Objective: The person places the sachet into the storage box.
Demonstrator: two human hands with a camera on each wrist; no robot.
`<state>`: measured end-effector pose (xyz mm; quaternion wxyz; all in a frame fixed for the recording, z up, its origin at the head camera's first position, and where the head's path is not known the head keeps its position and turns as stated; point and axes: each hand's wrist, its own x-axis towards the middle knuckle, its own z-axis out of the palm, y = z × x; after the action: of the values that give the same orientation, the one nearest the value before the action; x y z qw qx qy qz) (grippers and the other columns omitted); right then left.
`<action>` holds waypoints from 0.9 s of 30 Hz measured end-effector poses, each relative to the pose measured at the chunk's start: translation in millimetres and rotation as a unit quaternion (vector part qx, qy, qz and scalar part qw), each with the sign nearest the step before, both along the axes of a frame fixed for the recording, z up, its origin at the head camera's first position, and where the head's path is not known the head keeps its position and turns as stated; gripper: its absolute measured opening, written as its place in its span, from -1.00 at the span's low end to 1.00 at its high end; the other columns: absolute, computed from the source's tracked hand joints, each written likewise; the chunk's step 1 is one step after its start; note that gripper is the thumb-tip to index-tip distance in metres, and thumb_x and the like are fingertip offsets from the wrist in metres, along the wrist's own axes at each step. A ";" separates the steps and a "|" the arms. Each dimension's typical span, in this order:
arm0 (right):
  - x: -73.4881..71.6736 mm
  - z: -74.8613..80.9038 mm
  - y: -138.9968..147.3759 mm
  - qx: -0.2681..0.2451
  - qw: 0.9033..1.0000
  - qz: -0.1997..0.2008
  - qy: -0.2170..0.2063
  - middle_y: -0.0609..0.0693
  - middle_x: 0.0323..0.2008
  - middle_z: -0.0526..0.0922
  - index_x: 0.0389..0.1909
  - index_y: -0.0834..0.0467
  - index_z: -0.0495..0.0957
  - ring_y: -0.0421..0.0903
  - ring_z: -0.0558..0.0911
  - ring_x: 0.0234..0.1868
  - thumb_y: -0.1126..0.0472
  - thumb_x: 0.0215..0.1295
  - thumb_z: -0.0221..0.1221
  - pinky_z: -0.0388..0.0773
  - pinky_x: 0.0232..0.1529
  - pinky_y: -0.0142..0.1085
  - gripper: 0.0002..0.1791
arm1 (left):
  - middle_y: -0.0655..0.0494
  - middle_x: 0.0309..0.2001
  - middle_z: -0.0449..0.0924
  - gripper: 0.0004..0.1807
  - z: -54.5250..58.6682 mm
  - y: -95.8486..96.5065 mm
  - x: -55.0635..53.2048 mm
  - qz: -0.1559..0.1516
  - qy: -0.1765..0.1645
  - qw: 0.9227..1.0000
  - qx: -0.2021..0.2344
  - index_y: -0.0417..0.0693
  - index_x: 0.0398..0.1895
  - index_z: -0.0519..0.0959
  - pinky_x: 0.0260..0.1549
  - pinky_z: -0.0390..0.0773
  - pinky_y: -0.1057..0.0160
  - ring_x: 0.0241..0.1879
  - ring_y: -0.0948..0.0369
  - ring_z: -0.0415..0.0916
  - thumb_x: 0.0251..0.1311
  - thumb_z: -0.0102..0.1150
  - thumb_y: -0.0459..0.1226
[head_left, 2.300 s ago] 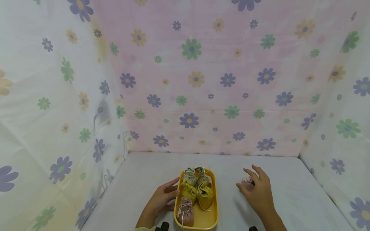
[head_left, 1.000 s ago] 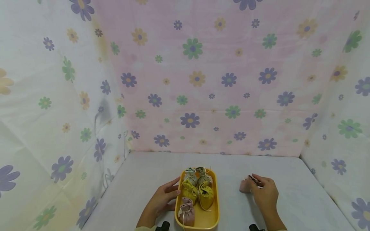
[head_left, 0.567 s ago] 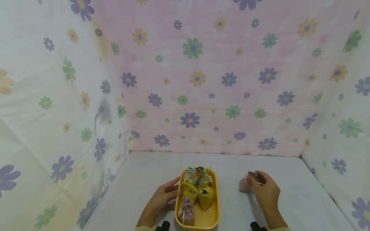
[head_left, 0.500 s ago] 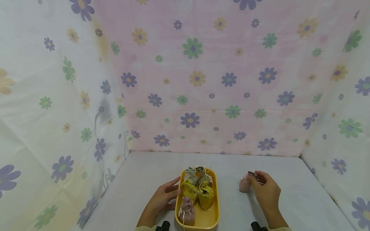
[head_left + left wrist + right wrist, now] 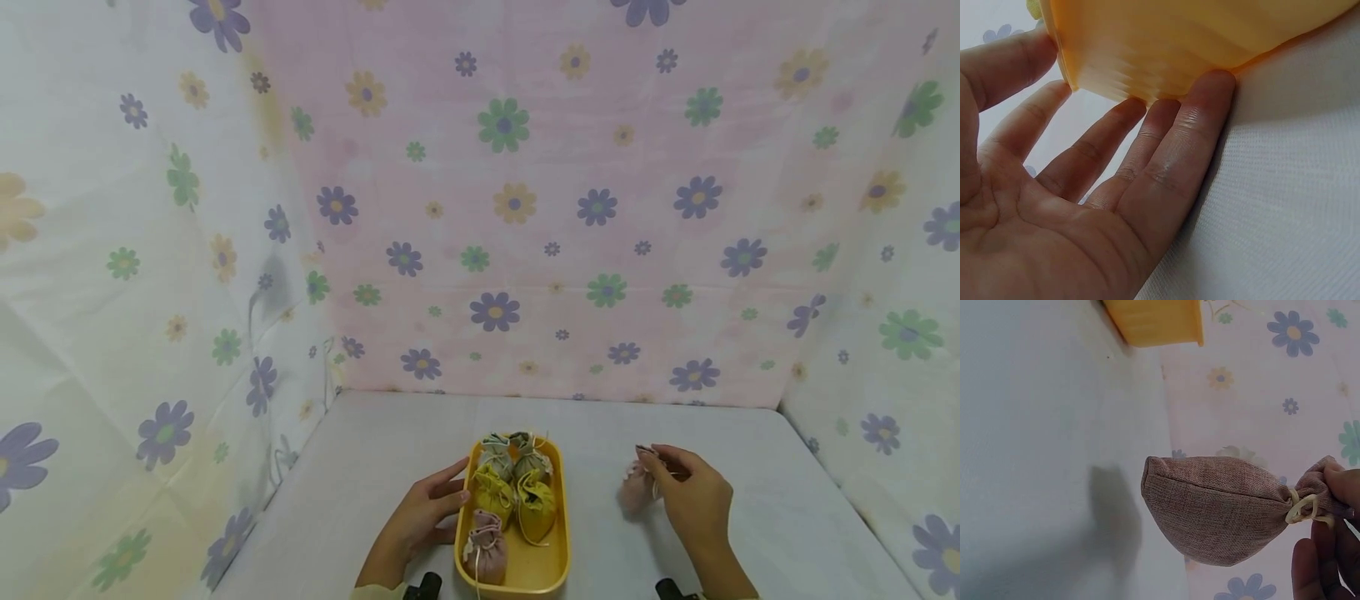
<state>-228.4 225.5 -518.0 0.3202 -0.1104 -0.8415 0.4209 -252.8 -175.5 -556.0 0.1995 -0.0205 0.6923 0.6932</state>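
In the head view my right hand (image 5: 696, 492) pinches the gathered neck of a dusty-pink drawstring pouch (image 5: 636, 490). The right wrist view shows this pouch (image 5: 1216, 509) hanging off the table, its pale cord tied below my fingers and its shadow apart from it. My left hand (image 5: 422, 512) touches the left side of a yellow tray (image 5: 536, 571); its fingertips lie against the tray's wall (image 5: 1147, 50) in the left wrist view, fingers mostly straight. Inside the tray are a pink pouch (image 5: 487, 554), two yellow pouches (image 5: 536, 512) and two grey-green pouches (image 5: 495, 456).
A white-covered table (image 5: 405, 425) carries the tray and lies under both hands. Flower-printed cloth (image 5: 525, 250) encloses the back and both sides. Dark wrist-camera parts (image 5: 427, 586) show at the lower edge.
My right hand was spread around the pink pouch; it then gripped the neck, and the pouch has come up from the table, now slightly blurred. The left hand and tray have stayed put.
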 end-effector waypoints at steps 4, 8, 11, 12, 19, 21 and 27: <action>5.4 7.9 -3.0 -0.003 1.000 0.004 0.013 -0.02 -0.23 0.84 -0.14 0.04 0.82 -0.50 0.59 -0.39 0.05 0.22 0.49 0.52 -0.49 -0.60 -0.76 | -0.27 0.45 0.39 -0.18 0.5 0.1 0.7 0.000 0.002 1.000 0.000 0.30 0.55 0.35 -0.14 0.77 -0.15 0.23 -0.05 0.59 0.22 0.46 -0.08; 10.9 18.1 -8.6 -0.002 0.999 0.018 0.035 -0.08 -0.27 0.84 -0.19 -0.01 0.83 -0.47 0.60 -0.40 0.05 0.19 0.51 0.51 -0.49 -0.58 -0.80 | -0.26 0.45 0.40 -0.18 0.0 0.1 0.4 0.003 0.002 1.000 -0.002 0.31 0.55 0.35 -0.14 0.77 -0.14 0.22 -0.03 0.60 0.21 0.47 -0.07; 15.5 27.5 -14.8 0.003 0.998 0.026 0.051 -0.09 -0.29 0.83 -0.21 0.00 0.82 -0.45 0.60 -0.40 0.08 0.18 0.52 0.50 -0.49 -0.57 -0.81 | -0.25 0.44 0.41 -0.18 -0.3 0.2 0.6 0.003 0.001 1.000 0.000 0.31 0.55 0.36 -0.14 0.77 -0.14 0.21 -0.02 0.60 0.21 0.47 -0.07; 17.3 30.8 -17.4 0.003 0.998 0.028 0.054 -0.10 -0.29 0.83 -0.21 0.00 0.82 -0.44 0.60 -0.39 0.09 0.18 0.52 0.50 -0.48 -0.57 -0.82 | -0.26 0.44 0.41 -0.17 -0.2 0.3 0.6 0.003 0.002 1.000 -0.001 0.31 0.55 0.36 -0.14 0.77 -0.14 0.20 -0.01 0.60 0.20 0.47 -0.07; 28.2 49.0 -32.8 0.010 0.998 0.046 0.052 -0.16 -0.31 0.82 -0.24 0.00 0.81 -0.37 0.61 -0.38 0.12 0.19 0.51 0.50 -0.47 -0.55 -0.86 | -0.26 0.45 0.39 -0.19 1.0 0.9 0.6 0.000 0.002 1.000 0.000 0.31 0.55 0.36 -0.12 0.77 -0.14 0.22 -0.02 0.59 0.22 0.45 -0.07; 30.6 53.1 -35.8 0.006 0.997 0.057 0.057 -0.18 -0.32 0.81 -0.25 -0.01 0.81 -0.34 0.61 -0.38 0.12 0.19 0.51 0.52 -0.47 -0.55 -0.87 | -0.26 0.45 0.39 -0.20 0.9 1.3 -0.1 0.002 0.001 1.000 -0.001 0.31 0.55 0.36 -0.12 0.77 -0.14 0.21 -0.02 0.59 0.23 0.45 -0.08; 36.1 62.0 -44.0 0.005 0.992 0.100 0.078 -0.24 -0.33 0.80 -0.28 -0.06 0.80 -0.29 0.63 -0.41 0.09 0.19 0.51 0.56 -0.44 -0.52 -0.89 | -0.27 0.44 0.40 -0.20 0.7 1.2 -0.8 0.006 -0.002 1.000 -0.005 0.30 0.54 0.37 -0.13 0.77 -0.15 0.19 -0.01 0.61 0.22 0.46 -0.10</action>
<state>-192.3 181.5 -456.1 0.3415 0.0093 -0.8228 0.4542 -253.6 -174.4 -555.2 0.1964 -0.0270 0.6955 0.6906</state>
